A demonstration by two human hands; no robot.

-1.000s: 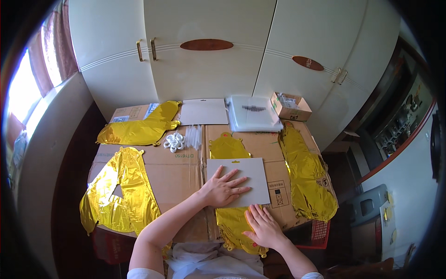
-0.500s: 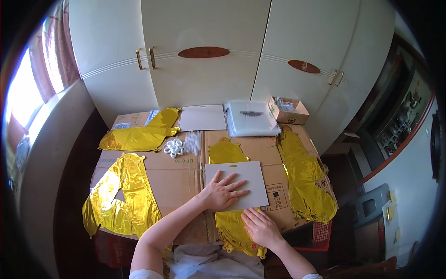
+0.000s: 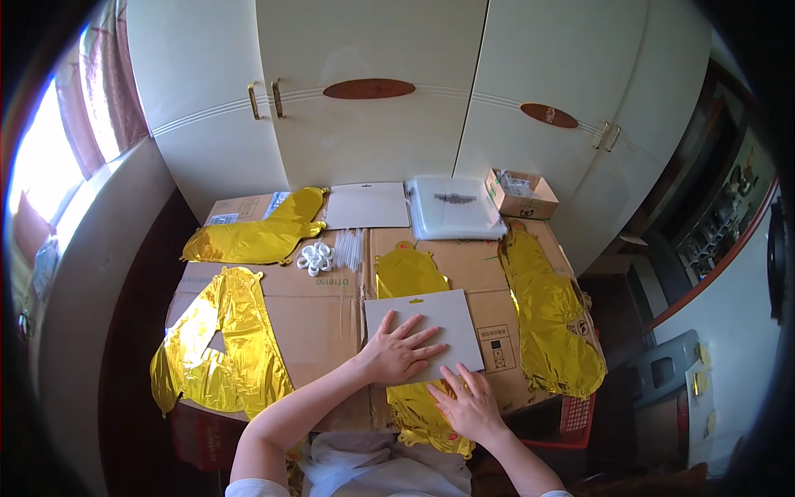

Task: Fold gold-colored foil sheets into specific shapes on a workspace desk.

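My left hand (image 3: pixel 401 348) lies flat with fingers spread on a white card (image 3: pixel 451 319) that has a small hang slot near its far edge. Beneath the card runs a gold foil balloon (image 3: pixel 410 273), deflated and flat, showing beyond both the far and near edges. At the card's near right corner is my right hand (image 3: pixel 465 403), fingers apart, over the near part of the foil. Whether its fingertips press on the card or hover just above it I cannot tell. The middle of the balloon is hidden by the card.
More flat gold foil balloons lie at the right (image 3: pixel 551 323), near left (image 3: pixel 232 356) and far left (image 3: pixel 257 232) of the cardboard (image 3: pixel 319 311). Behind are white ribbon rolls (image 3: pixel 315 258), clear straws (image 3: pixel 348 250), another card (image 3: pixel 368 207), a stack of clear bags (image 3: pixel 455 217) and a small box (image 3: pixel 540 205).
My right hand has shifted slightly up to the card's near edge, its fingers more spread. The card has tilted slightly; my left hand stays flat on it. The whole view has shifted a little.
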